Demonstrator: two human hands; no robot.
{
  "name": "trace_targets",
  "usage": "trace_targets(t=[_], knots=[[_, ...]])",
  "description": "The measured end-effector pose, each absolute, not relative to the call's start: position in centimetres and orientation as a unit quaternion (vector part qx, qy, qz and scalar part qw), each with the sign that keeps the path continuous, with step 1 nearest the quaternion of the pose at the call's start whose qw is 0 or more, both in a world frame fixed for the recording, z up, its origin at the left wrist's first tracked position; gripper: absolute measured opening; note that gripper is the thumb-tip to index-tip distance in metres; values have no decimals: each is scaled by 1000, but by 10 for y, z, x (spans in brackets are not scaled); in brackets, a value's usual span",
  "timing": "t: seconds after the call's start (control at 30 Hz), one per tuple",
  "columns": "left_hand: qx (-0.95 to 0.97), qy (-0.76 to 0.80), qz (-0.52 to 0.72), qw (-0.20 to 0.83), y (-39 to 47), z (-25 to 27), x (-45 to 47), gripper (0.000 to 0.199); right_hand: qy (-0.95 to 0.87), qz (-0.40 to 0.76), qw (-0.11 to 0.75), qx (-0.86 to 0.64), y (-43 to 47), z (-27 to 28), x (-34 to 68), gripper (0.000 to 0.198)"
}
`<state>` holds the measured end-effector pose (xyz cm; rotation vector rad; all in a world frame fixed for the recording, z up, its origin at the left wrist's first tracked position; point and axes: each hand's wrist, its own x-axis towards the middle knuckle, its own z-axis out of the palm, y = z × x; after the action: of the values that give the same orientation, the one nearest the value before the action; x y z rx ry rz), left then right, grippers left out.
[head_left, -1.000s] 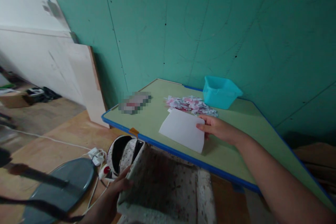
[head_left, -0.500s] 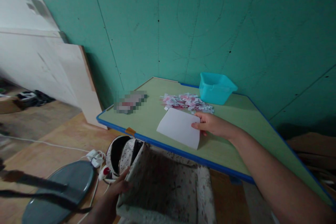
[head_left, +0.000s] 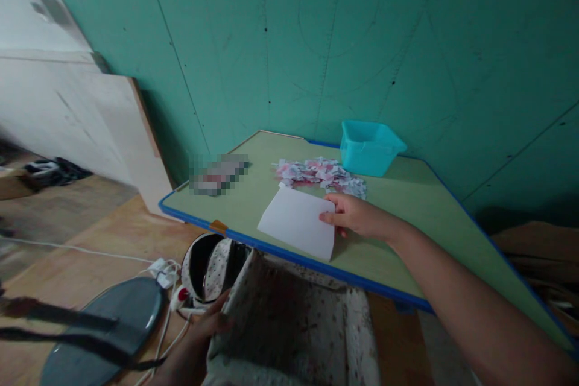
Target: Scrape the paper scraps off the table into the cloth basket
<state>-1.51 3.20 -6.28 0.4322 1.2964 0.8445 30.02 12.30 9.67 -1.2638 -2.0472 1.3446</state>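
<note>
My right hand [head_left: 346, 215] pinches the right edge of a white sheet of paper [head_left: 296, 223], thumb on top, low over the tabletop near its front edge. Behind the sheet lies a heap of small torn paper scraps [head_left: 319, 174], white and pinkish. Below the table edge, my left hand [head_left: 210, 325] is closed on the left rim of a speckled fabric bin [head_left: 289, 325], whose dark inside faces up. Part of the left hand's fingers is hidden by the rim.
A turquoise plastic basket [head_left: 371, 149] stands behind the scraps by the green wall. A blurred-out flat object [head_left: 219, 175] lies at the table's left. Blue tape lines the table [head_left: 398, 253]. On the floor are a round speckled bag [head_left: 217, 268], a grey stool [head_left: 108, 325] and white cables.
The paper and my right hand have shifted slightly left towards the table's front edge. The whole view has drifted a little; my left hand keeps its hold on the bin.
</note>
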Motion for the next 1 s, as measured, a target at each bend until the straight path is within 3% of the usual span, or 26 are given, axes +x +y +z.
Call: trace_targets(t=[0.23,0.67,0.87,1.0], knots=[[204,582,390,684,30,-63,-13,40,-731,446,228,-464,123,103,301,27],[151,571,400,701,9,-51,2,68,-733,451,212,-463,123,91,292,27],[201,562,392,700,29,-60,-4,45,-727,470,211,-454,122,91,291,29],[193,569,386,700,27,-62,-6,53,-725,482,214,-444,121,91,290,29]])
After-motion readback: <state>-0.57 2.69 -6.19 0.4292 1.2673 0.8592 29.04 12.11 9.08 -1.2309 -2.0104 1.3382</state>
